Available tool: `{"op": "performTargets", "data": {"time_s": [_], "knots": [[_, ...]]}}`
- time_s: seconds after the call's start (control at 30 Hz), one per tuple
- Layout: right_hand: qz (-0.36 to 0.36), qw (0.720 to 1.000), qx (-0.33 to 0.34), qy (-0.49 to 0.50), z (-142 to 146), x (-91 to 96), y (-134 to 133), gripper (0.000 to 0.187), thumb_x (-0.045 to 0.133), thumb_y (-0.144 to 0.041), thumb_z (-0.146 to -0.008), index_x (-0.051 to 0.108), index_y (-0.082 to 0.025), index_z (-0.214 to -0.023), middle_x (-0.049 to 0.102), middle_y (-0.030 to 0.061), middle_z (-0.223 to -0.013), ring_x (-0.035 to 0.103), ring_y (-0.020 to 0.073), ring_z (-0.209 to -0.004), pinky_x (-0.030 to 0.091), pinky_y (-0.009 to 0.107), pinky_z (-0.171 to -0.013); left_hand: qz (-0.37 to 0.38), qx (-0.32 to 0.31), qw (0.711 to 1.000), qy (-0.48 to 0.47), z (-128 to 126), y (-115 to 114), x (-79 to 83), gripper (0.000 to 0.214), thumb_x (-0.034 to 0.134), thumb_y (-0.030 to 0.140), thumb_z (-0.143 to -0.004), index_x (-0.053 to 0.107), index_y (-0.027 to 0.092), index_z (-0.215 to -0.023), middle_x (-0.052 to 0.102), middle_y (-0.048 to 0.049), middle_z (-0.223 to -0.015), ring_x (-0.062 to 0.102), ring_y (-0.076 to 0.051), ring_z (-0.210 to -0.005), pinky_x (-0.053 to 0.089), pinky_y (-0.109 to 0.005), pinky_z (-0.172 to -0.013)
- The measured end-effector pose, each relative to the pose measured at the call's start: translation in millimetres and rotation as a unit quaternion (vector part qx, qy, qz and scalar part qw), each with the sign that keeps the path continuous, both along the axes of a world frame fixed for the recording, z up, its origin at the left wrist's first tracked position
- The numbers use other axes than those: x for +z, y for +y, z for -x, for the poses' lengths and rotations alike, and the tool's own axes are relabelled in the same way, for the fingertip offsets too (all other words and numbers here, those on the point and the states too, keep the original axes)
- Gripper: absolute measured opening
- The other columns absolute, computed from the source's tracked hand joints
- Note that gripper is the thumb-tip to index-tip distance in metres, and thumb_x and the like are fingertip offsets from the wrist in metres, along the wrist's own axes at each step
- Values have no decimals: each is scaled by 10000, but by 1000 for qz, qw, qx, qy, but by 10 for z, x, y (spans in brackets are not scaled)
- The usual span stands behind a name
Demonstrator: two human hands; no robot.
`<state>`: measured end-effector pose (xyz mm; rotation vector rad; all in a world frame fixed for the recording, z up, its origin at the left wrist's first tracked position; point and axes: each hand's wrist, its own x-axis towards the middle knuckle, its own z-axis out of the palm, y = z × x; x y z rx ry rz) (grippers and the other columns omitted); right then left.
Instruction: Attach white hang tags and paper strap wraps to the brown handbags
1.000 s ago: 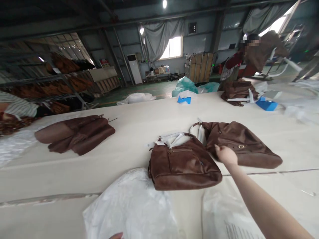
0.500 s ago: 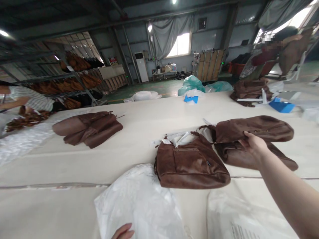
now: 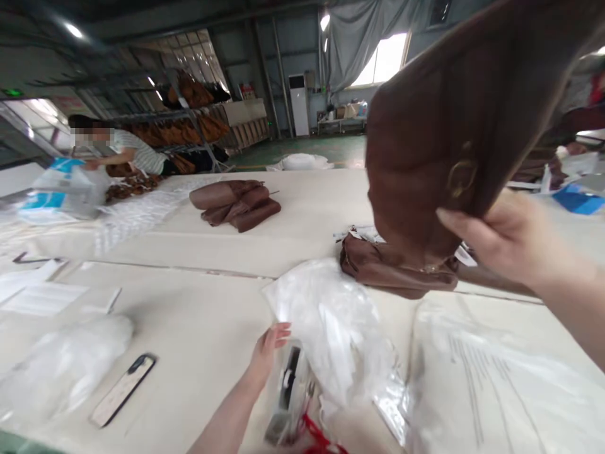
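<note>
A brown leather handbag (image 3: 420, 132) hangs raised in my right hand (image 3: 510, 236), the thumb in front, near a metal buckle. Beneath it on the table lies another brown handbag (image 3: 392, 268), partly hidden by the raised one. My left hand (image 3: 273, 340) has its fingers stretched out at the left edge of a crumpled white plastic bag (image 3: 326, 315); whether they touch it I cannot tell. Just below that hand stands a small box (image 3: 288, 391) with a black item inside and something red (image 3: 319, 435) beside it.
Folded brown bags (image 3: 236, 205) lie farther back on the table (image 3: 189, 315). A phone (image 3: 123, 389), papers (image 3: 42, 293) and clear plastic (image 3: 70, 359) are at left. A large clear plastic bag (image 3: 496, 372) covers the front right. A person in a striped top (image 3: 142, 151) works at the far left.
My right hand has lifted the brown handbag off the one under it, up toward the camera. My left hand has moved up and forward. The view has turned left.
</note>
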<state>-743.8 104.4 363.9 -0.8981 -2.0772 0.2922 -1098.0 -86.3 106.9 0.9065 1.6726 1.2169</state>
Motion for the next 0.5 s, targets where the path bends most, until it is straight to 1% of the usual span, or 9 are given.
{"op": "performTargets", "data": {"time_s": [0.03,0.1,0.17,0.2,0.23,0.33,0.4,0.47,0.5], "knots": [[-6,993,78,-88,136,-91,-210,217,595,-338,-877,686,-156,-801,658,51,-1038,582,223,-1079,422,395,-1003,21,-12,994,-105,135,-16,40,751,279,752,-819,646,125,-1007,665,-188,-1056,635,-303,-1015,504,-486,-900],[-1,957,178,-228,385,-398,-522,191,530,-274,-914,682,-163,-943,626,67,-1179,532,239,-1167,397,389,-1052,27,-30,961,-272,423,-35,106,810,223,770,-815,624,103,-1042,651,-206,-1096,611,-315,-1067,472,-499,-938],[13,928,193,-318,606,-839,-694,266,434,-186,-940,623,-151,-1124,519,66,-1364,467,241,-1239,396,395,-1053,9,1,938,-347,659,-46,118,762,259,757,-815,618,119,-1027,657,-194,-1085,604,-327,-1071,477,-506,-920],[27,923,171,-345,699,-1090,-738,295,408,-153,-939,604,-152,-1159,462,59,-1423,463,238,-1239,414,391,-1031,-2,28,933,-359,732,-56,92,682,308,718,-828,612,142,-1027,663,-174,-1080,605,-323,-1067,485,-502,-905],[44,920,146,-361,775,-1347,-763,292,412,-131,-926,620,-157,-1129,432,57,-1448,485,237,-1211,433,382,-1004,-5,58,930,-364,769,-72,43,578,355,655,-848,605,167,-1031,669,-149,-1075,608,-310,-1058,493,-492,-891],[160,904,56,-393,858,-2043,-778,253,455,-95,-881,682,-169,-963,512,73,-1377,524,234,-1163,412,364,-1004,51,98,914,-390,705,-185,-207,344,399,460,-885,582,201,-1019,673,-107,-1054,626,-255,-1010,502,-455,-872],[216,891,-3,-400,772,-2375,-789,266,459,-80,-862,681,-173,-976,560,85,-1313,544,229,-1139,402,352,-999,93,90,904,-407,627,-302,-382,336,363,433,-891,576,190,-984,674,-114,-1011,638,-240,-963,504,-459,-862],[255,878,-70,-400,596,-2596,-834,301,418,-102,-878,653,-143,-1061,569,140,-1277,568,247,-1104,421,374,-959,93,75,903,-412,614,-403,-485,333,361,425,-879,577,186,-966,674,-118,-991,639,-242,-956,500,-480,-864],[276,868,-104,-398,492,-2674,-877,316,391,-124,-890,637,-116,-1088,577,179,-1244,585,263,-1075,436,394,-926,82,75,906,-409,638,-432,-496,320,370,414,-868,579,188,-957,675,-116,-991,637,-245,-964,498,-488,-866]]}}
